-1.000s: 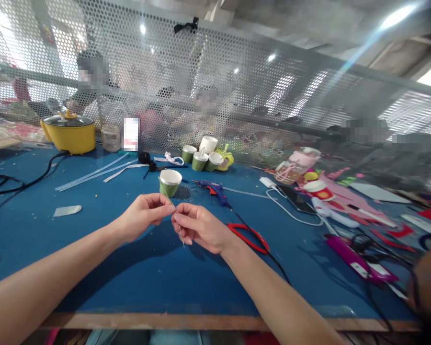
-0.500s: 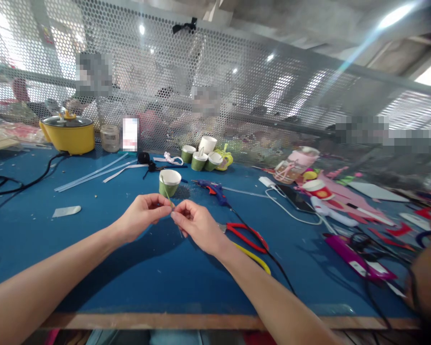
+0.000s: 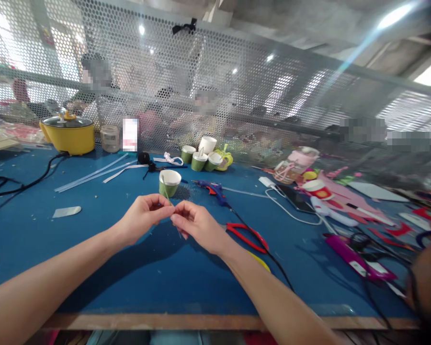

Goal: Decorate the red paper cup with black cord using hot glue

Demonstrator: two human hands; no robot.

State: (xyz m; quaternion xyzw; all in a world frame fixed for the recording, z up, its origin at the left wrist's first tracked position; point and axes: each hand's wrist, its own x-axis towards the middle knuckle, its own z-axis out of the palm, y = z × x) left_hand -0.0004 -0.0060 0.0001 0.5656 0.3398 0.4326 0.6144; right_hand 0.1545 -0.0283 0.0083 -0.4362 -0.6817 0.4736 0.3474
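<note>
My left hand (image 3: 148,213) and my right hand (image 3: 193,219) meet at their fingertips over the blue table, both pinching a thin green stem (image 3: 167,193). The stem's upper end rises in front of a small green cup with a white rim (image 3: 170,183), just beyond my fingers; its lower end pokes out below them. Whether the stem touches the cup I cannot tell. Right of my hands lies a blue glue gun (image 3: 215,190). Red-and-yellow-handled pliers (image 3: 247,237) lie partly hidden under my right forearm.
Several small cups (image 3: 198,162) stand by the perforated metal screen (image 3: 147,72). A yellow electric pot (image 3: 70,136) is at the back left. A phone (image 3: 295,198), cables and a purple power strip (image 3: 359,256) crowd the right, beside part of another person. Clear strips (image 3: 89,175) lie at left.
My fingertips have shifted slightly on the stem, the left ones closing against the right. My right forearm covers a little more of the pliers' yellow handle.
</note>
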